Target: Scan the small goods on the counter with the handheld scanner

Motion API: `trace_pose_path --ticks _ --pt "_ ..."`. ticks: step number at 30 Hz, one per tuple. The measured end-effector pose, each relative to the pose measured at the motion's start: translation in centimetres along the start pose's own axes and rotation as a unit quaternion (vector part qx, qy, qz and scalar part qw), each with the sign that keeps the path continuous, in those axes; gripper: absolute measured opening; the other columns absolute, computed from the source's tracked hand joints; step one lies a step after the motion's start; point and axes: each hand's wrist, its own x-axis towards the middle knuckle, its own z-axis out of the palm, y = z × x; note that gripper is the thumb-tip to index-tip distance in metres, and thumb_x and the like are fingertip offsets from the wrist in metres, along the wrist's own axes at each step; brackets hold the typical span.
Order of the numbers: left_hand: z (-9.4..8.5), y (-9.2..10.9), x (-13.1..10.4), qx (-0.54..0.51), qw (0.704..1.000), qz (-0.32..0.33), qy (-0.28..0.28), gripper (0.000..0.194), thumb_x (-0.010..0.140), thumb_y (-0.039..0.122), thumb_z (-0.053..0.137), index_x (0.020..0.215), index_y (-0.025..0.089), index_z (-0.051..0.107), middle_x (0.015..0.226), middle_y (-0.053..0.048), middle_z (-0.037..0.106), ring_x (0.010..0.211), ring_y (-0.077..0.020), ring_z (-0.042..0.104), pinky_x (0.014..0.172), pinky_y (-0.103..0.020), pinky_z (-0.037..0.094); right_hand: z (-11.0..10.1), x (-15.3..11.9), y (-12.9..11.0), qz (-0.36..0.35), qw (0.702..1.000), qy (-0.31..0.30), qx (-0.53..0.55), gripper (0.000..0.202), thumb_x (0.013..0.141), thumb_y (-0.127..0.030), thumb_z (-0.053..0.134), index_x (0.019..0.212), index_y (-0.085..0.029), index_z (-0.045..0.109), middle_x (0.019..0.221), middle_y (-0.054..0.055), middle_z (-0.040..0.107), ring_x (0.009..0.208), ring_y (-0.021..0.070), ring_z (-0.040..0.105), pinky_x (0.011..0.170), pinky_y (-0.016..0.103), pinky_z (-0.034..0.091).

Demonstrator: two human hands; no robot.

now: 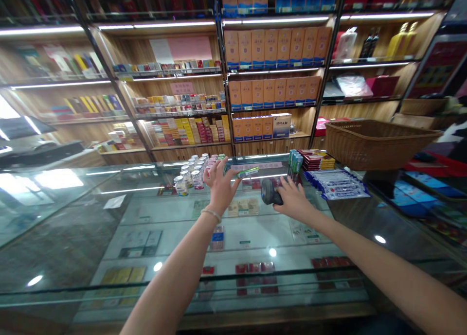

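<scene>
My left hand [221,185] is raised over the glass counter, a bracelet on its wrist. Between its thumb and fingers it pinches one end of a slim green pack of gum [248,171], which points to the right. My right hand [292,198] grips a dark handheld barcode scanner [269,191], whose head faces left. The scanner's handle is mostly hidden by the fingers. Just left of my left hand stand white round bottles [181,185] and pink-labelled ones [198,179], partly covered by its fingers.
The glass display counter [138,218] has flat packs on the shelves beneath its top. On the right lie blue-and-white packets [337,183], red boxes [314,161], green tubes [295,161] and a wicker basket [379,148]. Shelves of orange boxes [277,48] line the back wall.
</scene>
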Motion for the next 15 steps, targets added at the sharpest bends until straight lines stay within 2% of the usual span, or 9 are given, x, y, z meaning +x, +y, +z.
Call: trace_pose_path --ticks 4,8,11,15 --pt "0.2 -0.4 -0.1 0.006 1.0 -0.011 0.003 0.015 0.089 0.036 0.075 0.103 0.031 0.076 0.158 -0.009 0.052 0.15 -0.0359 0.037 0.123 -0.068 0.015 -0.8 0.4 0.6 -0.034 0.995 0.064 0.066 0.05 0.083 -0.033 0.066 0.129 -0.013 0.063 0.161 0.021 0.045 0.149 0.0358 0.043 0.117 0.051 0.041" --pt "0.3 -0.6 -0.3 0.009 1.0 -0.017 0.01 0.014 0.089 0.037 0.074 0.102 0.031 0.076 0.157 -0.009 0.052 0.15 -0.0358 0.037 0.124 -0.067 0.016 -2.3 -0.3 0.1 -0.033 0.984 0.106 0.137 0.052 0.084 -0.035 0.062 0.133 -0.017 0.059 0.15 0.015 0.055 0.119 0.0325 0.068 0.09 0.041 0.057" --pt "0.3 -0.7 -0.3 0.012 1.0 -0.018 0.013 0.014 0.089 0.037 0.074 0.101 0.031 0.076 0.158 -0.009 0.051 0.15 -0.0353 0.036 0.124 -0.066 0.017 -3.3 -1.4 -0.9 -0.059 0.978 0.1 0.176 0.052 0.081 -0.032 0.064 0.131 -0.019 0.06 0.134 0.012 0.066 0.113 0.0325 0.07 0.087 0.038 0.055" --pt "0.4 -0.5 -0.3 0.016 1.0 -0.016 0.015 0.014 0.089 0.038 0.075 0.102 0.031 0.077 0.157 -0.009 0.052 0.149 -0.0349 0.037 0.123 -0.066 0.017 -4.0 -2.7 -2.1 -0.085 0.968 0.036 0.233 0.047 0.08 -0.029 0.066 0.126 -0.021 0.064 0.116 0.009 0.076 0.107 0.0311 0.072 0.084 0.035 0.052"
